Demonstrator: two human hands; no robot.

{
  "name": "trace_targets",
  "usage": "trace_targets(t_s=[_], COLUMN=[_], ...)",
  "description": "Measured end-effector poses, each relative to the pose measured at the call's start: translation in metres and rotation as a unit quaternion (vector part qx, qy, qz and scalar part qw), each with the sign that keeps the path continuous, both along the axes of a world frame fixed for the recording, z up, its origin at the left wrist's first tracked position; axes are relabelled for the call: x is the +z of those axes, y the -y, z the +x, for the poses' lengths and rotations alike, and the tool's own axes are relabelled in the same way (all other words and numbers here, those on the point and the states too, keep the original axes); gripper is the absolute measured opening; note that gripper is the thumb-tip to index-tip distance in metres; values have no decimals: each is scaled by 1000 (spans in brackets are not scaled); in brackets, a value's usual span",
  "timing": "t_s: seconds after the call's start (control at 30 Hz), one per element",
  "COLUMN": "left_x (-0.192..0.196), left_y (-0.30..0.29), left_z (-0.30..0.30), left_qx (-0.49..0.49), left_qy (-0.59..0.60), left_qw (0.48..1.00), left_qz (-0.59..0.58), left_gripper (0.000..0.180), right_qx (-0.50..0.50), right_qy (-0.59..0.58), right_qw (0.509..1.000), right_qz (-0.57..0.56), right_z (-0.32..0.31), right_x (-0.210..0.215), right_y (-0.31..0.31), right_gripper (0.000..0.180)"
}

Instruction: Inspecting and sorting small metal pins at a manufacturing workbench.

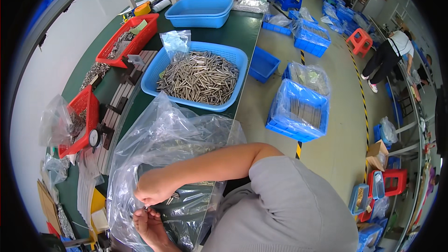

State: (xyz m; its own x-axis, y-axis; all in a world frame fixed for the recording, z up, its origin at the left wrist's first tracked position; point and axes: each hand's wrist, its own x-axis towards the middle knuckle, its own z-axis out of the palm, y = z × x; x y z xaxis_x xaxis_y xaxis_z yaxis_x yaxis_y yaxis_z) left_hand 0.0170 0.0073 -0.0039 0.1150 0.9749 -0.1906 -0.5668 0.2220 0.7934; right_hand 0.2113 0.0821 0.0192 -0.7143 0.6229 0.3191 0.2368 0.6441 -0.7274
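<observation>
My right hand [154, 187] reaches in from the right, fingers pinched together and pointing down. Just below it my left hand [150, 227] lies palm up with its fingers curled. The fingertips of both meet at something small, mostly hidden between them, that I cannot make out. Beneath the hands a large clear plastic bag [161, 123] is spread over the green table. A few small metal pins [173, 197] lie on it, partly behind my right hand. Farther off, a blue basket [242, 63] holds a heap of metal pins [200, 77] and a small clear bag [176, 43].
Red baskets [151, 30] of small metal parts stand along the table's left side, beside a metal rail with a dial gauge [94, 137]. Stacked blue basins [200, 5] sit behind. Blue crates [298, 128] stand on the floor to the right; a person [389, 53] works farther away.
</observation>
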Motion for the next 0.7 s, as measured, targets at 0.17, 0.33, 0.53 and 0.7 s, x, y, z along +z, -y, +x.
trace_targets(t_s=[0.17, 0.33, 0.53, 0.7], left_x=[5, 2, 4, 3], left_y=[2, 2, -1, -2], left_z=[7, 7, 12, 6], left_qx=[-3, -6, 4, 7], left_qy=[-26, -9, 12, 24], left_qw=[1000, 1000, 1000, 1000], left_qz=[6, 12, 16, 15], left_gripper=[4, 5, 6, 7], right_qx=[15, 5, -23, -19], right_qy=[-14, -28, -53, -54], right_qw=[1000, 998, 996, 998], right_qz=[-6, -48, -70, -18], right_z=[-2, -9, -13, -18], right_x=[-1, -4, -9, -9], right_y=[1, 3, 3, 5], right_gripper=[19, 23, 26, 21])
